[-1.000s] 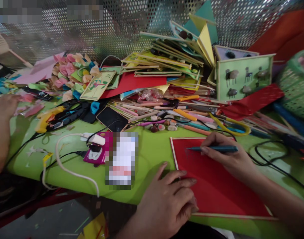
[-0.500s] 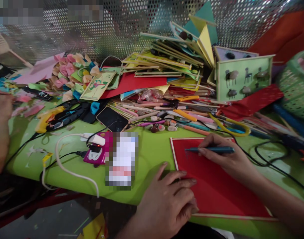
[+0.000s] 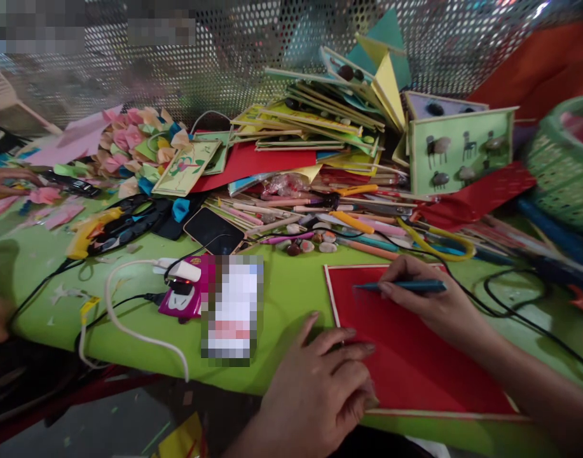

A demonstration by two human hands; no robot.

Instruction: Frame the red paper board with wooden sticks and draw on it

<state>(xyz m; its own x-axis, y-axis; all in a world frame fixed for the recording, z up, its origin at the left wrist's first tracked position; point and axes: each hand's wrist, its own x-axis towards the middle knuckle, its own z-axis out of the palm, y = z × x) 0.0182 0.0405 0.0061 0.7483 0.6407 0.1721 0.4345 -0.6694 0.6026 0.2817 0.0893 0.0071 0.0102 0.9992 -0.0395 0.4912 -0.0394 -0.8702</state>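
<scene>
A red board (image 3: 429, 356) with thin pale strips along its edges lies flat on the green table (image 3: 286, 286). My right hand (image 3: 427, 296) grips a dark blue pen (image 3: 422, 286), its tip at the board's upper left part, where faint marks show. My left hand (image 3: 322, 378) rests with spread fingers on the board's left edge, holding nothing. Left of that hand lies a phone (image 3: 234, 308) with a blurred, lit screen. It overlaps a magenta power strip (image 3: 182, 302) with a white plug in it.
Behind the board are loose pens, scissors (image 3: 438, 245) and pebbles (image 3: 327, 236). Stacked framed cards (image 3: 315, 124) stand farther back beside a green basket (image 3: 565, 168). A yellow glue gun (image 3: 88, 232) and cables lie left. Another person's hand (image 3: 7, 180) is at the far left.
The view has shifted slightly. My hands and the pen hold nearly the same place on the board. At the far left, the other person's arm has moved back toward the paper pieces.
</scene>
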